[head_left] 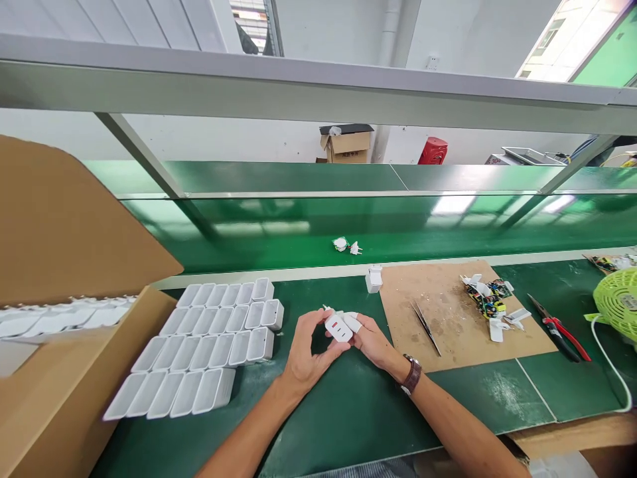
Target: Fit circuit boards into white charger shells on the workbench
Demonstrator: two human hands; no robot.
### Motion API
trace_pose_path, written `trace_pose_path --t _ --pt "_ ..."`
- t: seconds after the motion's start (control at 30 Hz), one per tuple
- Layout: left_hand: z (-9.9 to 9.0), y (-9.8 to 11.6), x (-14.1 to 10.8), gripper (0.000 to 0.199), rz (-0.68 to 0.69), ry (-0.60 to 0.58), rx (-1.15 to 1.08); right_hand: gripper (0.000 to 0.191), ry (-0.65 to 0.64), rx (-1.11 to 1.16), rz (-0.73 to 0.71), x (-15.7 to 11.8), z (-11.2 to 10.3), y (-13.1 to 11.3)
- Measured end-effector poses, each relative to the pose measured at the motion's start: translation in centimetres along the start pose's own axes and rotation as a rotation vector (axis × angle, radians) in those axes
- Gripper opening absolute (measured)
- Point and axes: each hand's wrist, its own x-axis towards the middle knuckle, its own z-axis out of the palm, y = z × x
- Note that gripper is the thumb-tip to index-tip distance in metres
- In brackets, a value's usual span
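Between my two hands, above the green bench, is a white charger (339,328) whose port face, with one red slot and darker ones, is turned toward me. My left hand (309,345) pinches it from the left with thumb and fingers. From the right, my right hand (371,338) also grips it, with white covers on some fingertips. A watch is on the right wrist. Rows of open white plastic housings (199,352) stand to the left of my hands. A single white housing (373,279) stands beyond my right hand, at the edge of the brown board.
Tweezers (426,328) and a pile of circuit boards (485,299) with white pieces lie on the brown board (408,312). Red-handled pliers (560,328) and a green fan (617,302) are farther right. An open carton (94,372) stands left. A small plug part (348,245) rests on the green belt (279,245).
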Motion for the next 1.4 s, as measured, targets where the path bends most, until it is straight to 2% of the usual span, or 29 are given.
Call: trace_pose_path --t 0.17,0.23,0.33,0.4,0.5,0.57,0.63,0.7,0.77,0.9,0.97,1.1,1.27,1.33,1.4 --pt "-0.2 0.1 0.5 0.065 0.006 0.016 0.021 0.052 -0.002 -0.047 0.04 0.1 0.0 0.1" --pt "-0.3 0.0 0.6 0.065 -0.002 0.01 0.023 0.049 0.006 -0.072 0.014 0.2 -0.1 0.4" --pt "-0.3 -0.2 0.4 0.066 -0.042 -0.029 0.016 0.039 0.11 -0.221 -0.15 0.0 -0.3 0.6" --pt "-0.3 -0.4 0.4 0.064 -0.081 -0.061 -0.001 0.034 0.203 -0.439 -0.308 -0.2 -0.2 0.6" --pt "-0.4 -0.7 0.6 0.048 -0.097 -0.084 -0.046 0.034 0.258 -0.781 -0.465 -0.7 -0.2 0.5" --pt "-0.3 -0.8 0.8 0.034 -0.083 -0.094 -0.068 0.04 0.269 -0.861 -0.478 -0.8 -0.2 0.7" --pt "-0.1 -0.6 1.0 0.025 -0.056 -0.122 -0.085 0.06 0.251 -0.814 -0.418 -0.6 -0.3 1.0" --pt "0.2 -0.4 1.1 0.02 0.001 -0.149 -0.1 0.081 0.167 -0.731 -0.331 -0.3 -0.3 1.1" --pt "0.3 -0.3 1.2 0.022 0.065 -0.149 -0.096 0.09 0.073 -0.683 -0.264 0.0 -0.4 1.0" --pt "-0.1 -0.4 1.5 0.03 0.149 -0.085 -0.009 0.094 0.055 -0.72 -0.2 0.1 -0.4 0.6" --pt "-0.5 -0.4 1.8 0.029 0.188 -0.096 0.031 0.094 0.054 -0.73 -0.189 0.0 -0.4 0.4" --pt "-1.3 0.1 2.6 0.022 0.202 -0.204 0.056 0.095 0.036 -0.702 -0.233 -0.2 -0.3 0.4" --pt "-1.9 0.6 2.8 0.01 0.104 -0.359 0.157 0.093 0.009 -0.796 -0.267 -0.3 -0.9 0.7" --pt "-1.9 0.4 2.9 0.011 0.051 -0.409 0.183 0.093 -0.037 -0.871 -0.33 -0.6 -1.5 0.3" --pt "-1.8 0.1 3.3 0.01 0.009 -0.467 0.182 0.084 -0.049 -0.926 -0.447 -0.8 -2.3 -0.5"
